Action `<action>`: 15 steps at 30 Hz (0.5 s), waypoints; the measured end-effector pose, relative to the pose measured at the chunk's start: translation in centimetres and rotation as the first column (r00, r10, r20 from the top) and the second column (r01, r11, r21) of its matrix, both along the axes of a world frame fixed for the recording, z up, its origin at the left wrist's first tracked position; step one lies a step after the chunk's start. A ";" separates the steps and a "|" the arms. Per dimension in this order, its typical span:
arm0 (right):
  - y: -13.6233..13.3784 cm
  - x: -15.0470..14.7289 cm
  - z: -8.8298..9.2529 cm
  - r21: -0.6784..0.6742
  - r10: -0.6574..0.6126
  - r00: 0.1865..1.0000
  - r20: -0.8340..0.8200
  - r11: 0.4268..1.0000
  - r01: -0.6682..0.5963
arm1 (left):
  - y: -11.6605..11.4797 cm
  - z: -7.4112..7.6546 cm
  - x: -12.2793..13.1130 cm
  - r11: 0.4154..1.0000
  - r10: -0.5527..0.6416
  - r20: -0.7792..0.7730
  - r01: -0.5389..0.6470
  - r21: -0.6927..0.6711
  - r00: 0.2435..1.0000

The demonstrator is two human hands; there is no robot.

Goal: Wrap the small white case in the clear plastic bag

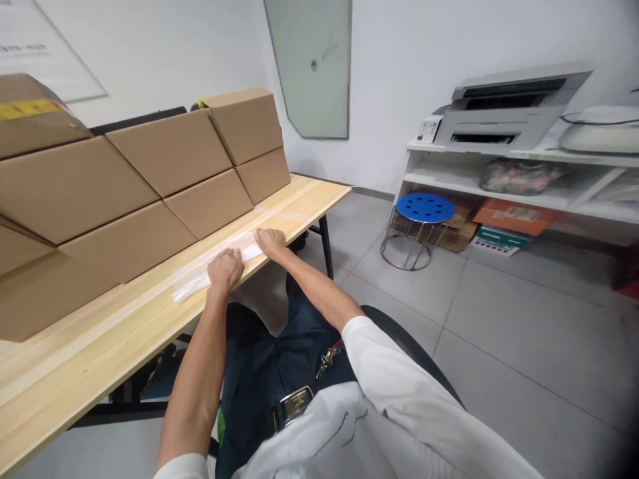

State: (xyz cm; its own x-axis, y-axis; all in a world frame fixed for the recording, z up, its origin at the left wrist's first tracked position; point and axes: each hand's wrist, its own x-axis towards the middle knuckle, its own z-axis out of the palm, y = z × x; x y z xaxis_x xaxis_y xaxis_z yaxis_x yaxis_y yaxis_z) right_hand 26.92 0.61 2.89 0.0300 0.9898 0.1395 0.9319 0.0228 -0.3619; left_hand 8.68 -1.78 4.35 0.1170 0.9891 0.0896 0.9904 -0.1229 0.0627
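Sitting right at the edge of the long pale wooden tabletop [74,359] here, both arms stretched out in front of me. My left grip [225,269] is knuckles-up with the fingers curled, pressing down on the flat, clear, crinkly plastic sleeve [192,283]. Honestly can't tell if it's pinching the film or just leaning on it. My right grip [270,241] is just past it, palm down and fingers spread loose on the far end of the same sleeve, not clamped on anything. The sleeve lies flat on the wood near the front edge, just in front of the stacked brown cardboard boxes [124,246]. Its long axis runs along the tabletop's length, the near end pointing back to my left and the far end toward the open end of the tabletop. Progress-wise I'd guess the flattening is partway: the stretch under my palms looks pressed down, while the near end left of my left grip looks wrinkled and needs smoothing. Way off across the grey floor there's a round blue metal-legged stool [424,207] and a white shelf [524,156] with a grey printer [509,110] on top.
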 end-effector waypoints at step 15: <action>-0.6 0.1 0.2 0.005 -0.015 1.000 -0.014 1.000 0.015 | -0.5 0.5 0.2 1.000 0.013 -0.004 -0.013 -0.014 1.000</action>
State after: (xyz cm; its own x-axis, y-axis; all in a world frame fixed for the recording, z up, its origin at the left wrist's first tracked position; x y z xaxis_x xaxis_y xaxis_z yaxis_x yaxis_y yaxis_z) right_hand 27.02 0.05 3.11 0.0465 0.9884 0.1444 0.9271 0.0111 -0.3746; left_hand 8.91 -2.27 4.80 0.1042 0.9917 0.0754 0.9922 -0.1089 0.0600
